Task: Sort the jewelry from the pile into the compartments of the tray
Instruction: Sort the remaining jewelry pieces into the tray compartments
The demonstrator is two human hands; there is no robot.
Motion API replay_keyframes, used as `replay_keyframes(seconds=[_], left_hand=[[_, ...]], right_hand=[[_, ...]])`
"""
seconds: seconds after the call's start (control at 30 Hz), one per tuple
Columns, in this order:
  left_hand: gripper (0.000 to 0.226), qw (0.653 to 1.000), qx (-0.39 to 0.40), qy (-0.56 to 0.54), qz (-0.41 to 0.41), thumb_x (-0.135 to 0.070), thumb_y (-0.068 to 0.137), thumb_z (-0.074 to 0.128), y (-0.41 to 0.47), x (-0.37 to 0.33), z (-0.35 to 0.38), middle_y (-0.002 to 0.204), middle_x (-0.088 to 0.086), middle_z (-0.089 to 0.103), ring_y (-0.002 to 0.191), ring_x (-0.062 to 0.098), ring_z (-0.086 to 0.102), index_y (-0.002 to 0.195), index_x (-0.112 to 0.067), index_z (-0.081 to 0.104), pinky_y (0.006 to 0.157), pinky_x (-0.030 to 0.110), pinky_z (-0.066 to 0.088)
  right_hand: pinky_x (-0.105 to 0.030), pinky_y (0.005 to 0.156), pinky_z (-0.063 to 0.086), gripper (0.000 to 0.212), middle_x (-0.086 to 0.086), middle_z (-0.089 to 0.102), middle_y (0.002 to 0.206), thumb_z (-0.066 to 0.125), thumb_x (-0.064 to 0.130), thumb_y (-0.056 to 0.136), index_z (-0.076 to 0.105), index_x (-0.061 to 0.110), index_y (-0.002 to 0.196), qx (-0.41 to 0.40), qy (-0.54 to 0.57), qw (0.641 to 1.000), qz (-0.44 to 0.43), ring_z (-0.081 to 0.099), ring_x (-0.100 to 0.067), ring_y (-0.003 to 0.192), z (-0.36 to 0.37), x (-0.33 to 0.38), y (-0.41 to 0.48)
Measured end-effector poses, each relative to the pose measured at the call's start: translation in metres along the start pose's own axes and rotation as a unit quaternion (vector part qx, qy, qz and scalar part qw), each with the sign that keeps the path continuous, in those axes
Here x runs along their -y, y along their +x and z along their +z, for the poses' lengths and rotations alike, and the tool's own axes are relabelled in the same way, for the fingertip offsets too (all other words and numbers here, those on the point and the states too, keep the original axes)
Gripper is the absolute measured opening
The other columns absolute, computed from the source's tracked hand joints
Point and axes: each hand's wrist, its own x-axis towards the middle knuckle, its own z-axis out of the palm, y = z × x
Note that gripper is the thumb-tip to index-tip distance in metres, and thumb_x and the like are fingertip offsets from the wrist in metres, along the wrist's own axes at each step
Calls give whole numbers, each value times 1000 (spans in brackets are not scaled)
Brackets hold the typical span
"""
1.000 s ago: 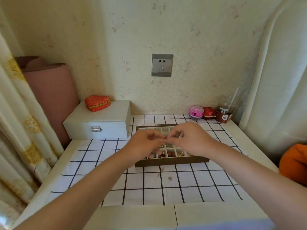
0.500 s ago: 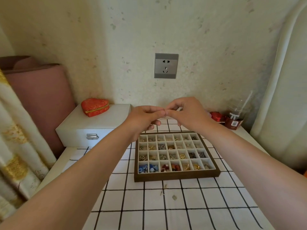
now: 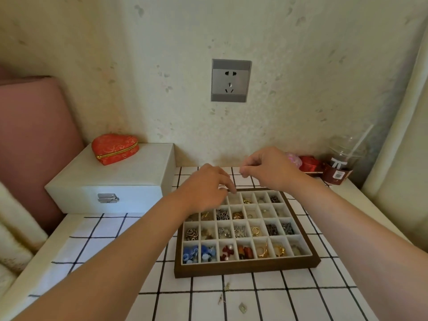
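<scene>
Left hand [image 3: 206, 188] lowers pinched fingertips into a far-row compartment of the tray [image 3: 245, 267] — apparently depositing something unseen — while right hand [image 3: 268, 169] hovers pinched, contents indiscernible.

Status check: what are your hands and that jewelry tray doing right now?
Left hand reaching into tray's back row. Right hand above, fingertips pinched; contents unclear. Loose bits on cloth.

Home bedroom corner, floral wallpaper with wall socket [image 3: 231, 80], checked cloth [image 3: 231, 302] on small table, white jewelry box [image 3: 111, 179], padded pink headboard [image 3: 34, 140], pale curtains [image 3: 403, 135]
</scene>
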Motion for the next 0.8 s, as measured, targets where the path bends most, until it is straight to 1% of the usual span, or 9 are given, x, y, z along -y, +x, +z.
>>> replay_keyframes(seconds=[0.1,0.2,0.33,0.47,0.53,0.6,0.7,0.77,0.8], left_hand=[[40,997,44,69,10,-27,92,44,2,2,9,148,-8,43,135,14,27,122,-44,65,114,43,27],[42,995,63,82,14,-30,93,43,2,2,16,148,-8,43,135,13,27,128,-42,62,114,43,29],[37,997,49,64,16,-29,90,47,2,3,20,136,-9,52,125,11,34,121,-37,66,106,39,37],[31,998,42,49,11,-28,87,51,1,4,20,129,-12,54,123,9,35,112,-35,68,104,38,38],[31,998,46,38,4,-29,85,53,0,4,19,127,-12,55,121,8,37,111,-35,69,102,37,39],[31,999,41,24,-1,-28,84,56,-2,3,16,121,-10,59,116,9,45,112,-33,68,97,35,44],[35,1000,15,-12,-13,-29,82,63,-5,5,12,114,-8,63,98,10,59,116,-33,61,84,35,53],[40,1000,12,-18,-18,-34,80,66,-7,8,12,120,-7,61,103,13,59,118,-34,51,88,39,53],[45,1000,16,-13,-21,-36,80,67,-8,9,13,125,-6,60,108,14,59,121,-35,47,90,41,53]], right_hand=[[-32,72,56,13,8,74,75,73,21,88,77,22,75,23,-17,999,18,66,1,67,7,-10,2],[-33,75,58,15,7,74,76,72,21,89,75,26,75,30,-28,999,21,68,-9,73,11,-11,0],[-33,77,58,10,12,72,77,72,23,89,78,25,82,30,-38,999,22,67,-6,76,14,-12,0],[-34,83,58,8,13,73,84,72,26,89,78,27,83,50,-57,997,8,68,-5,83,15,-11,-2],[-35,82,58,11,14,73,83,71,26,88,77,29,79,75,-84,994,-8,67,-3,82,17,-10,-5],[-32,79,57,11,16,72,84,70,28,89,77,31,81,96,-112,989,-19,65,-2,81,20,-9,-8],[-24,70,48,10,19,67,82,69,30,90,78,30,89,108,-171,979,-40,61,-2,79,27,-7,-12],[-24,64,44,11,18,66,82,67,30,89,78,32,89,95,-211,971,-54,61,-4,79,32,-4,-13],[-25,64,45,12,16,69,84,67,30,89,79,32,89,83,-230,968,-59,62,-6,80,34,-3,-13]])
